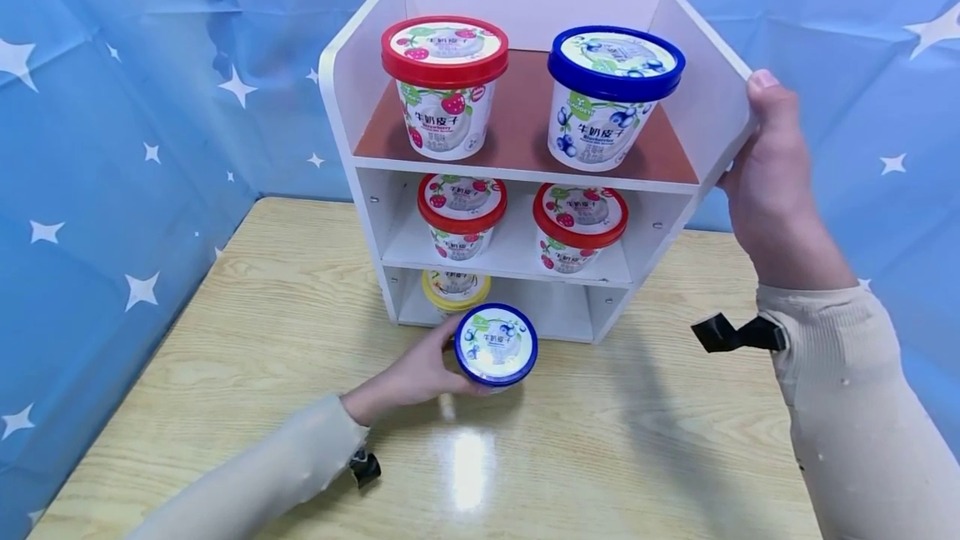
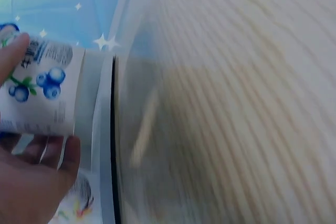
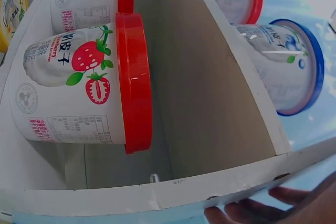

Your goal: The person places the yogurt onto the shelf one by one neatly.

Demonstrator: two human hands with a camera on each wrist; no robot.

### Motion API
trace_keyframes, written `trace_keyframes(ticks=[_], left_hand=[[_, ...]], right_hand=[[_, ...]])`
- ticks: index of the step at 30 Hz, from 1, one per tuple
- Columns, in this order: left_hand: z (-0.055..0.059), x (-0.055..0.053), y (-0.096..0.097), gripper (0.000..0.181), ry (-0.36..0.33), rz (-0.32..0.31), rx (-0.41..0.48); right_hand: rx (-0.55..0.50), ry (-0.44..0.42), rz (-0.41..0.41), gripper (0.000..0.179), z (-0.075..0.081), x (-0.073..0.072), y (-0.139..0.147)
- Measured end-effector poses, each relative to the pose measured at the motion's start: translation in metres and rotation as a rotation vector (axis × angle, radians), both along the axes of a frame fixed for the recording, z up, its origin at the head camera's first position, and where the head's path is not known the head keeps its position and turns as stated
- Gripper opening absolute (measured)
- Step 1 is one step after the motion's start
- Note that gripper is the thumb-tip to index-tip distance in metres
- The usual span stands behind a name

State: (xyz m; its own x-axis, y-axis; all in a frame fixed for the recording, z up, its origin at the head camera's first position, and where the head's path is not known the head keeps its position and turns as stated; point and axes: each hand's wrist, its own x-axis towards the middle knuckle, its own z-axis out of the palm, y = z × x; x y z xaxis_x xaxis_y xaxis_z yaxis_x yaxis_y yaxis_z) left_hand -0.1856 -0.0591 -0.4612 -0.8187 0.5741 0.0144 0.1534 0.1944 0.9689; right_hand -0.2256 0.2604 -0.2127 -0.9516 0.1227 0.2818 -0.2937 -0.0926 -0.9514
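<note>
My left hand grips a blue-lidded blueberry tub by its side, just in front of the bottom shelf. In the left wrist view, thumb and fingers lie on opposite sides of that tub. A yellow-lidded tub stands on the bottom shelf at the left, partly hidden. My right hand holds the right side panel of the white shelf unit, thumb at its upper front edge. In the right wrist view its fingers lie along the panel's outer face.
On the top shelf stand a red-lidded strawberry tub and a blue-lidded blueberry tub. Two red-lidded tubs, left and right, occupy the middle shelf. The unit stands on a wooden table before a blue star-patterned curtain.
</note>
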Motion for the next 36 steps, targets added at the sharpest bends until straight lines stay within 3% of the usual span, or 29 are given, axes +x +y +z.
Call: trace_keyframes(ticks=[5, 11, 17, 27, 36], left_hand=[[-0.001, 0.001, 0.018, 0.102, 0.041, 0.037, -0.047], [-0.001, 0.001, 0.030, 0.098, 0.023, 0.054, -0.030], [-0.004, -0.005, 0.043, 0.095, 0.047, 0.065, -0.019], [-0.006, -0.009, 0.062, 0.097, 0.027, 0.068, -0.023], [-0.007, -0.018, 0.069, 0.096, 0.045, 0.075, -0.005]], right_hand=[[0.004, 0.012, -0.010, 0.040, 0.000, 0.001, -0.002], [0.023, -0.007, -0.014, 0.041, 0.001, 0.002, -0.004], [0.053, 0.004, -0.020, 0.040, 0.000, 0.004, -0.002], [0.042, 0.013, -0.014, 0.040, 0.000, 0.005, -0.002], [0.009, 0.029, -0.014, 0.038, -0.002, 0.004, -0.003]])
